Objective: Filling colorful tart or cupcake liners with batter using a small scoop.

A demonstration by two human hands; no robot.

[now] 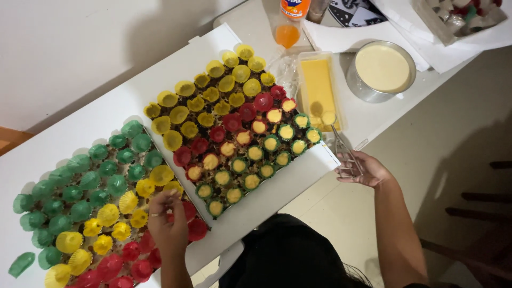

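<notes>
White table (69, 128); right hand (365, 169) grips spoon (341, 144).

The orange bottle (290, 16) is cut off by the top edge; the left hand (168, 224) hides some red cups (192, 221); the spoon (341, 146) bowl is too blurred to tell

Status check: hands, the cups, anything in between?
Left hand pinching a red cup at the tray edge. Right hand holding a spoon beside the yellow batter tub. Nothing between them.
</notes>
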